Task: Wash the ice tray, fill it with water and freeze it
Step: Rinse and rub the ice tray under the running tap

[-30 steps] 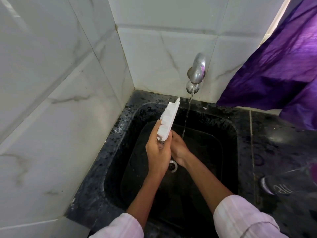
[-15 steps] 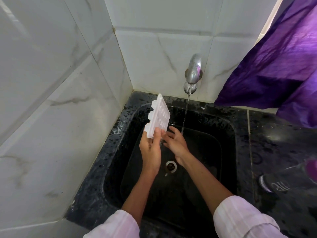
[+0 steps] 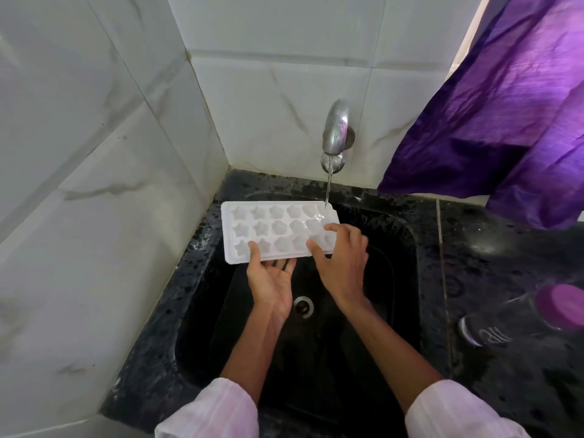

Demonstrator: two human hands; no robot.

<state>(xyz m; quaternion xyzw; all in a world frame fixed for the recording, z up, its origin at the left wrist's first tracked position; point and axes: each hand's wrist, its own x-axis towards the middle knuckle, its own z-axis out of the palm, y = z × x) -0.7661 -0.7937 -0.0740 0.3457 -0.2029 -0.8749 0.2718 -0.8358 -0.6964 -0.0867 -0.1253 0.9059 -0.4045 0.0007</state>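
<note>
You hold the tray (image 3: 279, 230) flat over the far left part of the sink (image 3: 407, 245), cavities facing up. The tray is white, with three rows of moulded cavities; those on the left are star-shaped, those further right look rounder. Its long axis runs left to right, and its left end lies above the sink's wet left rim.

Your left hand (image 3: 271, 286) supports the tray from below at the near edge, palm up. The thumb (image 3: 254, 251) presses on the tray's top surface near the front row of cavities, and the remaining fingers are tucked beneath the tray, so you pinch the near edge between thumb and fingers. How far those lower fingers spread cannot be told.

Your right hand (image 3: 343, 257) grips the tray's right end from above. The thumb rests on the near edge, and the other fingers curl, slightly spread, over the right-hand cavities.

The tap (image 3: 335, 129) projects from the tiled back wall (image 3: 268, 99). A thin stream (image 3: 328, 188) falls from it and meets the tray at its far right corner, just beyond your right fingertips.

The drain (image 3: 303, 305) lies in the sink floor below and between your wrists. Both sleeves (image 3: 455, 412) are pale pink. A purple cloth (image 3: 505, 105) hangs at the upper right. On the dark counter (image 3: 521, 263) to the right lies a blurred bottle (image 3: 518, 320) with a purple cap.
</note>
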